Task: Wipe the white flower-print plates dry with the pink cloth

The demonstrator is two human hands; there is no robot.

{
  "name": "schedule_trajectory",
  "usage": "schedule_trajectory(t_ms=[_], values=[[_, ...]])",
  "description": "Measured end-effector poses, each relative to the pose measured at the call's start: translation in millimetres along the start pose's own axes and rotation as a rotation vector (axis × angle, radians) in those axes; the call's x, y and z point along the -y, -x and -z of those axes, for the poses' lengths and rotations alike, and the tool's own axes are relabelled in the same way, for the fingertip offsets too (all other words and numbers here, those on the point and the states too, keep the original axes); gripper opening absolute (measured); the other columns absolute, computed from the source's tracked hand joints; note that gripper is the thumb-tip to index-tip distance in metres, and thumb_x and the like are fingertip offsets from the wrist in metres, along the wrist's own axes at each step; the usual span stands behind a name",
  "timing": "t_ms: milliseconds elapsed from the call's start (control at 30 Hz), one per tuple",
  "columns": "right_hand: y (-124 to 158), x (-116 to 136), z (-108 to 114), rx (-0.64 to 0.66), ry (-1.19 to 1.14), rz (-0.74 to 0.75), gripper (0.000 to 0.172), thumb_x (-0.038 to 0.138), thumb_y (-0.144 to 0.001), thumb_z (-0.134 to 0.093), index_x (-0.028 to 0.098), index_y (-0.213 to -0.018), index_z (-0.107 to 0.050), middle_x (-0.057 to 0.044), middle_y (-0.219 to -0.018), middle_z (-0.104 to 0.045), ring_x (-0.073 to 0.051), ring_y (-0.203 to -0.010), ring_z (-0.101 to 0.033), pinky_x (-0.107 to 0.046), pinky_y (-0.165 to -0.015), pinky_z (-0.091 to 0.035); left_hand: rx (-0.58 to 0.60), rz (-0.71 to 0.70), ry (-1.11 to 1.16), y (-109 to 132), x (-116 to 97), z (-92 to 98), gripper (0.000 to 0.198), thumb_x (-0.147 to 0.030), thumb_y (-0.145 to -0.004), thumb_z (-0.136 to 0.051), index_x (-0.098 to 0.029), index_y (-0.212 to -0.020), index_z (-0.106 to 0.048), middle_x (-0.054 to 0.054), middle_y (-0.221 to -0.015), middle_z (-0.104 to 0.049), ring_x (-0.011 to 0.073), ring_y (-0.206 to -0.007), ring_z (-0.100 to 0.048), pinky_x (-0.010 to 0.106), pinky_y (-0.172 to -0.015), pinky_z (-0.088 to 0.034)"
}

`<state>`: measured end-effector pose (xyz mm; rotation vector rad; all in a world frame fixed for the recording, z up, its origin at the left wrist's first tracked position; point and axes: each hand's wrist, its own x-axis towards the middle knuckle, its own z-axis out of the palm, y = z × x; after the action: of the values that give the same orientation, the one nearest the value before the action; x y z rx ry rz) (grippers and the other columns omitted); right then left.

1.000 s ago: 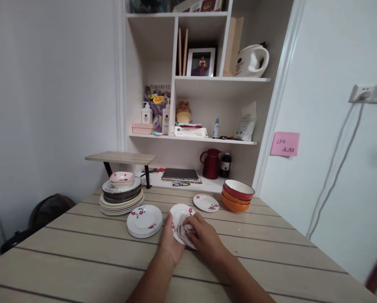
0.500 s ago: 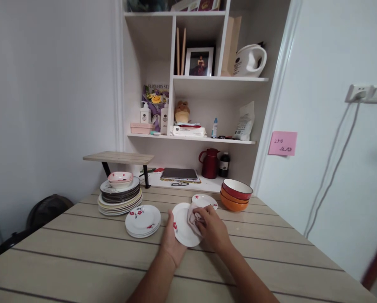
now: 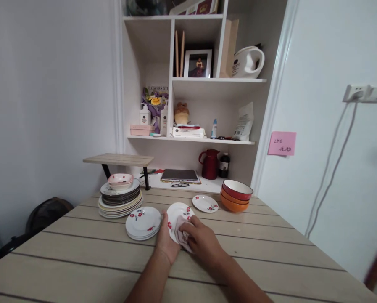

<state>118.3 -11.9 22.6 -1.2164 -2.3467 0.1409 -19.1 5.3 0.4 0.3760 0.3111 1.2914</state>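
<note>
My left hand [image 3: 167, 242] grips a small white plate [image 3: 175, 212] with red flowers by its left edge, thumb along the rim. The plate is tilted above the table. In my right hand [image 3: 204, 240] is a crumpled pale pinkish cloth [image 3: 181, 235], pressed on the lower right of the plate's face and covering part of it. Close to the left of my left hand sits a short stack of matching flowered plates [image 3: 143, 222]. A single flowered plate [image 3: 204, 203] lies flat behind my right hand.
Stacked red and orange bowls [image 3: 236, 195] stand at the table's back right. At the back left, a taller plate stack [image 3: 120, 198] carries pink-rimmed dishes [image 3: 120, 181] beside a small raised shelf [image 3: 119, 160]. A red jug [image 3: 209, 164] and a laptop [image 3: 179, 175] are behind.
My hands and the held plate have shifted slightly left. The cloth has moved from the plate's upper right to its lower part, uncovering flowers and the single plate behind.
</note>
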Motion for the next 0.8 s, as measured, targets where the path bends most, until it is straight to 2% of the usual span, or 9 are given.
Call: schedule_trajectory(t_ms=[100, 200, 300, 400, 500, 633, 733, 800], values=[[-2, 3, 1, -0.066, 0.015, -0.027, 0.046, 0.009, -0.076, -0.05, 0.032, -0.114, -0.062, -0.003, -0.111, -0.055, -0.017, -0.096, -0.056, -0.024, -0.077, -0.038, 0.082, 0.148, -0.032, 2, 10, -4.7, 0.058, -0.057, -0.086, -0.051, -0.012, -0.121, -0.062, 0.016, -0.105, -0.073, 0.0296, -0.099, -0.068, 0.043, -0.093, -0.048], [-5, -2, 5, -0.147, 0.048, -0.104, 0.042, 0.011, -0.079, -0.049, 0.032, -0.114, -0.062, -0.004, -0.111, -0.055, -0.017, -0.094, -0.056, -0.023, -0.073, -0.038, 0.146, 0.216, -0.024, 3, 19, -8.9, 0.058, -0.058, -0.085, -0.051, -0.016, -0.124, -0.06, 0.013, -0.106, -0.073, 0.0292, -0.101, -0.067, 0.043, -0.093, -0.047], [-7, -14, 8, -0.209, 0.077, -0.197, 0.041, 0.013, -0.082, -0.047, 0.032, -0.115, -0.062, -0.004, -0.112, -0.055, -0.018, -0.093, -0.057, -0.024, -0.071, -0.039, 0.167, 0.207, -0.004, 2, 23, -10.3, 0.06, -0.06, -0.085, -0.051, -0.018, -0.127, -0.058, 0.013, -0.109, -0.072, 0.0291, -0.104, -0.066, 0.044, -0.095, -0.046], [-6, -27, 8, -0.199, 0.096, -0.256, 0.042, 0.013, -0.081, -0.048, 0.033, -0.116, -0.062, -0.004, -0.113, -0.054, -0.018, -0.095, -0.056, -0.024, -0.072, -0.039, 0.173, 0.139, 0.036, -1, 20, -7.7, 0.061, -0.059, -0.086, -0.048, -0.017, -0.129, -0.058, 0.014, -0.113, -0.07, 0.0295, -0.106, -0.065, 0.045, -0.098, -0.044], [-4, -29, 4, -0.125, 0.061, -0.215, 0.045, 0.011, -0.078, -0.049, 0.032, -0.116, -0.062, -0.004, -0.113, -0.054, -0.018, -0.094, -0.056, -0.024, -0.075, -0.04, 0.135, 0.043, 0.075, -5, 14, -2.0, 0.059, -0.058, -0.086, -0.049, -0.015, -0.125, -0.061, 0.014, -0.112, -0.071, 0.0305, -0.106, -0.065, 0.047, -0.099, -0.043], [-1, -12, -2, -0.022, -0.035, -0.061, 0.046, 0.009, -0.075, -0.051, 0.03, -0.114, -0.062, -0.004, -0.114, -0.055, -0.017, -0.095, -0.056, -0.025, -0.081, -0.041, 0.024, -0.059, 0.092, -5, 4, 4.5, 0.058, -0.059, -0.085, -0.049, -0.012, -0.114, -0.067, 0.016, -0.106, -0.073, 0.0309, -0.102, -0.066, 0.047, -0.097, -0.045], [1, 5, -2, -0.016, -0.085, 0.021, 0.043, 0.01, -0.077, -0.051, 0.03, -0.114, -0.062, -0.004, -0.114, -0.055, -0.017, -0.098, -0.055, -0.025, -0.083, -0.041, -0.028, -0.009, 0.045, -3, 2, 4.9, 0.06, -0.061, -0.085, -0.049, -0.009, -0.101, -0.071, 0.017, -0.097, -0.074, 0.0307, -0.099, -0.067, 0.045, -0.094, -0.047], [1, 11, -1, -0.045, -0.085, 0.028, 0.041, 0.012, -0.08, -0.051, 0.031, -0.115, -0.061, -0.004, -0.112, -0.055, -0.017, -0.098, -0.055, -0.025, -0.082, -0.04, 0.002, 0.066, 0.018, -2, 6, 2.7, 0.059, -0.062, -0.084, -0.05, -0.009, -0.097, -0.071, 0.016, -0.093, -0.075, 0.0299, -0.097, -0.068, 0.044, -0.092, -0.049]])
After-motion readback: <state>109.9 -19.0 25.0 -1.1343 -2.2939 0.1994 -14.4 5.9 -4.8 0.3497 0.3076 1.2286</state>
